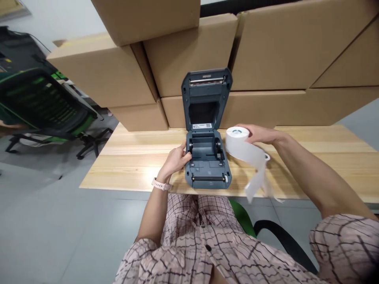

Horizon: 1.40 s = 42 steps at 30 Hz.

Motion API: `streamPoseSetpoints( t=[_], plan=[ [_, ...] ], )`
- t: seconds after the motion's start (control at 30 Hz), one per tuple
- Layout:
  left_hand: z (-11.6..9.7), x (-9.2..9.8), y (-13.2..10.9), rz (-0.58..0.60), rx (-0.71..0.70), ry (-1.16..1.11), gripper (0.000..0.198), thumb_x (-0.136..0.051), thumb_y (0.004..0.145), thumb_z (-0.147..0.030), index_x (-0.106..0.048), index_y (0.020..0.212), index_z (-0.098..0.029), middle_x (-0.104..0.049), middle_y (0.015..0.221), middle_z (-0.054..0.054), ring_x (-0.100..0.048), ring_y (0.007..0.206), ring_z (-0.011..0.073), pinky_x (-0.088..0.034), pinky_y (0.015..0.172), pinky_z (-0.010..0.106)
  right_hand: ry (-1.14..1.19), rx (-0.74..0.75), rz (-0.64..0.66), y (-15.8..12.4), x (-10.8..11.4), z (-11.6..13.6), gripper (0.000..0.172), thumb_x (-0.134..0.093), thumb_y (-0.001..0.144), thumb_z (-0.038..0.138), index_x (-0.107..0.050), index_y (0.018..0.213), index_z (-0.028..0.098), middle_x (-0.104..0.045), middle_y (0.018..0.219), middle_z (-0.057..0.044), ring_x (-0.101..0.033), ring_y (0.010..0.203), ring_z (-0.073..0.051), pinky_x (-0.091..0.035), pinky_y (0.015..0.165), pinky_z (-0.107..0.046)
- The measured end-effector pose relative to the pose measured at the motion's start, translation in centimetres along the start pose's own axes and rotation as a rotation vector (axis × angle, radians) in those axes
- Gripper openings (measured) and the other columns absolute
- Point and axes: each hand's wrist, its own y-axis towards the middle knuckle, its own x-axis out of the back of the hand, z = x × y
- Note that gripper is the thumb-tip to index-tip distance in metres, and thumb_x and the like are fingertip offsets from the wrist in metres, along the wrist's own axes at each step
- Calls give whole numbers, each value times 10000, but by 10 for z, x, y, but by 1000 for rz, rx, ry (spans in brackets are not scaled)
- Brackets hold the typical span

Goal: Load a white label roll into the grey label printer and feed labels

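A dark grey label printer (207, 169) sits on the wooden table in front of me, its lid (205, 96) raised and the roll bay bare inside. My left hand (175, 158) grips the printer's left side wall, with the thumb over the edge. Just right of the printer, my right hand (260, 134) holds a roll of white labels (235, 141), fingers around its far side. From the roll a loose strip (257, 173) hangs down toward the table's front edge, somewhat blurred. Beside the strip shows a small white ring-shaped thing (267, 157), partly hidden.
Stacked cardboard boxes (266, 51) form a wall behind the printer. The wooden table (118, 167) ends close in front of me. A black and green office chair (44, 102) stands on the floor at the left, and part of another person shows at the far left edge.
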Motion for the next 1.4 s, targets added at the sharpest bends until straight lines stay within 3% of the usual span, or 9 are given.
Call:
streamPoseSetpoints(
  t=[0.13,0.27,0.37,0.5,0.73,0.9,1.07,1.2,1.4],
  plan=[
    [1,0,0,-8,6,4,616,-492,885,-272,-552,1488,-163,-535,510,-89,-499,457,140,-346,543,245,31,199,114,-11,-12,62,785,-843,644,684,-630,1265,254,-759,1254,-91,-719,1082,-312,-584,888,-429],
    [6,-3,1,-30,-1,-3,646,-501,874,-277,-540,1506,-148,-532,509,-94,-504,452,142,-356,555,246,-433,253,241,10,-50,125,651,-852,692,573,-663,1209,225,-767,1177,-81,-714,998,-287,-558,848,-389],
    [9,-4,3,-39,-16,17,666,-496,868,-272,-524,1519,-134,-536,515,-93,-503,462,148,-354,562,251,-758,159,252,34,-76,145,510,-826,749,478,-687,1149,196,-773,1121,-92,-720,942,-290,-538,830,-389],
    [11,-4,3,-36,-37,40,657,-488,876,-271,-532,1519,-139,-541,527,-86,-512,490,162,-358,579,262,-894,85,269,57,-92,141,524,-841,760,462,-695,1160,158,-774,1162,-148,-730,980,-349,-528,814,-404],
    [14,-5,4,-46,-34,47,749,-475,899,-307,-434,1607,-65,-574,540,-68,-538,528,176,-388,618,275,-834,52,276,70,-100,116,593,-824,795,551,-722,1221,152,-780,1222,-153,-745,1059,-347,-562,871,-406],
    [17,-8,5,-61,-30,11,775,-481,902,-330,-411,1624,-60,-542,546,-75,-520,554,167,-380,622,269,-857,278,41,17,-122,101,649,-578,1020,507,-533,1555,142,-540,1609,-222,-572,1431,-423,-484,1142,-601],
    [18,-12,3,-104,-18,-23,731,-482,922,-344,-452,1605,-84,-508,550,-77,-472,556,156,-344,605,264,-757,343,-152,-53,-188,78,602,-520,1040,632,-565,1544,305,-492,1673,-112,-462,1552,-383,-463,1212,-635],
    [16,-15,-2,-126,17,20,650,-453,985,-412,-507,1580,-159,-553,585,-52,-505,569,166,-369,626,275,-754,328,-347,-64,-228,67,614,-515,1044,620,-495,1582,324,-448,1702,-105,-354,1618,-350,-425,1256,-639],
    [11,-18,-9,-197,95,98,591,-447,1024,-469,-556,1558,-240,-762,885,56,-676,854,234,-460,793,329,-828,353,-385,-61,-232,70,576,-447,1077,587,-534,1536,249,-492,1669,-137,-401,1590,-370,-504,1182,-618]
  ],
)
